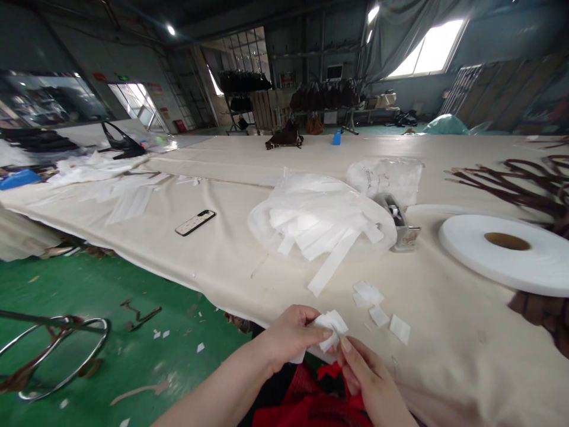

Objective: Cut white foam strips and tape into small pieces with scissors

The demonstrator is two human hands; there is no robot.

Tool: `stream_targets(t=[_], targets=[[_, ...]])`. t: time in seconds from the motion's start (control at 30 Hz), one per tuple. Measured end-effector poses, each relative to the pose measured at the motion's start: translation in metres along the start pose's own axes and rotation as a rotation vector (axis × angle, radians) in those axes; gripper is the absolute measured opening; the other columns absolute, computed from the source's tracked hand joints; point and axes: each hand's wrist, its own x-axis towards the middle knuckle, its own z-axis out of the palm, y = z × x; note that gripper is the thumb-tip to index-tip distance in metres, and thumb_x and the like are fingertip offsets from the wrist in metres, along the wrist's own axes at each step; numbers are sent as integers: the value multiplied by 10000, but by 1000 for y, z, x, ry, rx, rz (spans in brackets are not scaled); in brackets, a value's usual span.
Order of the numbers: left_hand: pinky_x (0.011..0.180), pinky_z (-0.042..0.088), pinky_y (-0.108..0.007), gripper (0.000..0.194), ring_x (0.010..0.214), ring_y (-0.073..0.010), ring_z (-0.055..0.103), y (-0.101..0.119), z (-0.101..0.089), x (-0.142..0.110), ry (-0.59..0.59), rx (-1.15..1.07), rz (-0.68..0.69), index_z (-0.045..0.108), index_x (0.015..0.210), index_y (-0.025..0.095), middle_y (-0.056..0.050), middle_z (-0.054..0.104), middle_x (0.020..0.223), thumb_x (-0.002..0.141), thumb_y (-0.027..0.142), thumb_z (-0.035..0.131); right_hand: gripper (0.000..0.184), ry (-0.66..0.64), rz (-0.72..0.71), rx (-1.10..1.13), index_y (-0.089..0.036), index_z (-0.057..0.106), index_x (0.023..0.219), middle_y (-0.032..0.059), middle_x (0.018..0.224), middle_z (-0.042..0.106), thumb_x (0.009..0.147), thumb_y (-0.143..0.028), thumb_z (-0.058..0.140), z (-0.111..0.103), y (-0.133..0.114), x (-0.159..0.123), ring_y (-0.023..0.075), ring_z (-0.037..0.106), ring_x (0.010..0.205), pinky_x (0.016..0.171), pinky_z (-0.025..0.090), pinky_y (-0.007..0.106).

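Head view — the left hand [293,333] grips small white pieces [329,326] at the near edge of the table [231,267]; the right hand [362,365] pinches their side between thumb and fingertips — likely light, soft, easily creased, best held by the edges.

Left forearm [222,384] bare, slanting from the bottom edge up and right, and there's the left hand [294,333] at lower centre: thumb laid flat and pointing right, fingers bent in under it, a firm pinch! Over to the right hand [362,367], just beside it and a touch lower in the frame, thumb angled to the upper left, the other fingers curled beneath, pinching too. Only a short stretch of bare right forearm [391,406] shows before the bottom edge cuts it off. Both sets of fingertips close together, hands facing inward!
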Motion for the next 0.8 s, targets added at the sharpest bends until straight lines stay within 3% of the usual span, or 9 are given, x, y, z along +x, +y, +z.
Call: stream_targets(t=[0.23,0.4,0.6,0.8], targets=[[621,388,-223,345,626,-127,564,-1,0,-1,-4,8,-22,696,719,82,-58,675,687,621,403,774,542,-28,56,107,-215,453,628,-113,453,239,756,-734,544,-1,15,3,78,196,433,450,167,246],[647,401,-228,302,587,-104,527,-3,1,-4,-96,42,-45,708,731,95,-38,671,675,643,381,753,575,28,74,111,-204,469,614,-103,468,265,703,-761,576,6,9,-1,77,205,458,465,189,244],[658,397,-248,334,645,-144,569,-18,6,-3,-69,-36,-85,701,727,99,-50,666,672,608,403,770,574,36,109,95,-208,461,622,-113,468,226,707,-768,554,6,19,-4,71,185,446,453,183,237],[657,408,-255,288,667,-156,583,-37,6,-6,-129,-101,-105,717,782,101,-59,680,723,641,351,743,628,11,162,48,-232,414,587,-111,431,202,666,-853,468,4,43,-5,74,178,406,415,195,241]])
